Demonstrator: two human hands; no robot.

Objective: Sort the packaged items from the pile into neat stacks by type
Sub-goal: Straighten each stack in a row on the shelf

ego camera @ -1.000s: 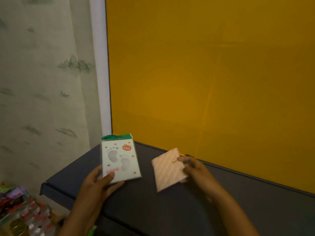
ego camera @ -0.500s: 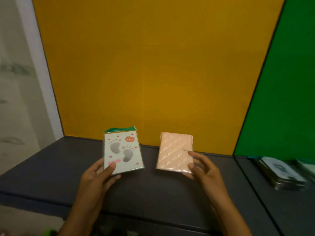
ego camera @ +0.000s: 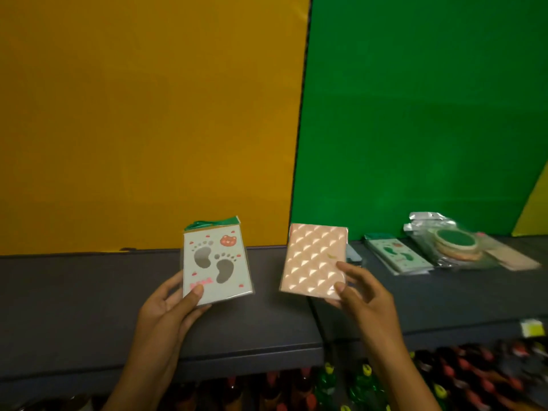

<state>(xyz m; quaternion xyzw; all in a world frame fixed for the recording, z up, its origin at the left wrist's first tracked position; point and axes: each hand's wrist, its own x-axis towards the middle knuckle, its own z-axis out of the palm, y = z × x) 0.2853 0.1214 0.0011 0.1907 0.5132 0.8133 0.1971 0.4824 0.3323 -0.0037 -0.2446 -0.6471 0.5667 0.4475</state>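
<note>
Left hand (ego camera: 169, 310): pinches the lower left corner of the footprint packet (ego camera: 216, 264), thumb on the face, fingers behind; held upright above the bench (ego camera: 89, 292).
Right hand (ego camera: 364, 295): grips the lower right corner of the pink packet (ego camera: 311, 256), thumb on the front, other fingers spread loosely at its edge; also held clear of the bench.
Footprint packet: flat card in a clear sleeve, green strip at the top; probably light and fairly stiff, the glossy sleeve likely slippery, so best taken by an edge or corner with thumb opposed to fingers.
Pink packet: quilted, shiny surface catching the light; judged light, slightly padded, apt to slide within a loose pinch; a firmer hold across the short edge advisable.
Sorted stacks: to the right on the bench, a stack of footprint packets (ego camera: 397, 256), then round green items in clear bags (ego camera: 453, 244), then a pale pink pile (ego camera: 516, 259) at the far end.
Likely destinations: matching stacks at right, both well apart from the hands.
Risk: thin packets skating off a stack if dropped rather than laid flat.
Below the bench: bottles (ego camera: 474, 378), blurred.
</note>
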